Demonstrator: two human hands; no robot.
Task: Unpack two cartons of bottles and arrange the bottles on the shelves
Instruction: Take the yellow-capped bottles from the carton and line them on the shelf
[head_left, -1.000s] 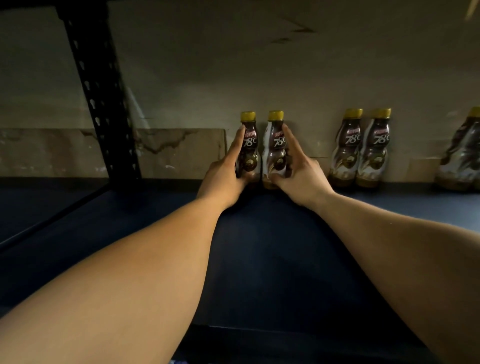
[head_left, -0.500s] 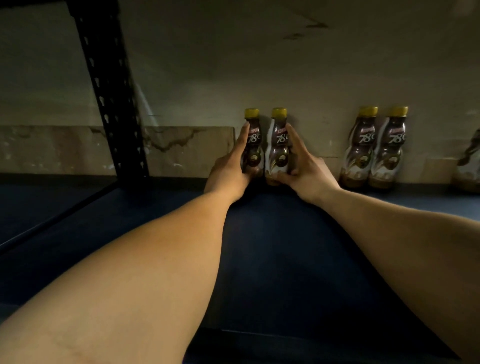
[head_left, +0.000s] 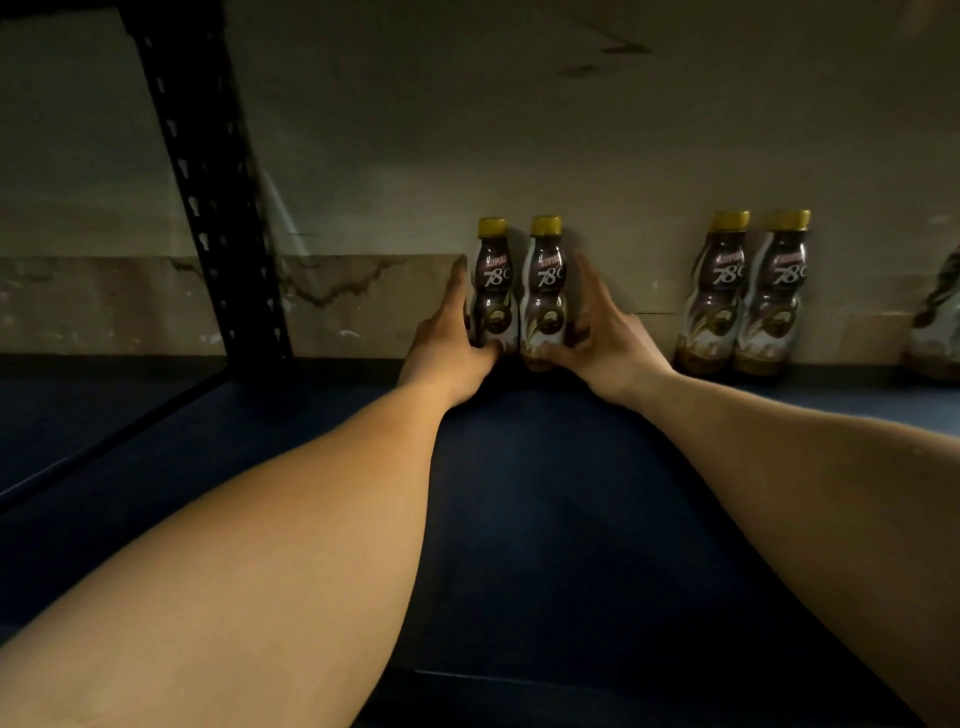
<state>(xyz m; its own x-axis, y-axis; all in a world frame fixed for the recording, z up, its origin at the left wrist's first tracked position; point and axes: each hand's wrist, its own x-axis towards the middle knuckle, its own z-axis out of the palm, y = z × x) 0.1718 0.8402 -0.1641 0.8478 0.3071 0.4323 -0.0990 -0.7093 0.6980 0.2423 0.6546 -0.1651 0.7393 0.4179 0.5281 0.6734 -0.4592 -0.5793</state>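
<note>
Plainly, each hand has one bottle. The left grip (head_left: 447, 338) clasps the first bottle (head_left: 493, 291) low on its body, thumb across the front near the base and fingers up its outer side. The right grip (head_left: 608, 343) holds the second bottle (head_left: 545, 291) the same way. Both bottles stand upright and touch each other at the back edge of the shelf (head_left: 519, 493), against the wall (head_left: 623, 156).

They look like small, full plastic bottles, so probably stiff and fairly light. Their glossy sleeves may slip, which makes the pinched waist seem the surest hold, and the narrow bases could tip if nudged.

Four bottles show whole: the two in hand and a second pair (head_left: 719, 296) well apart to the right along the same edge. A fifth bottle (head_left: 935, 322) is cut off at the right. One black upright (head_left: 208, 208) stands on the left, and no carton shows.
</note>
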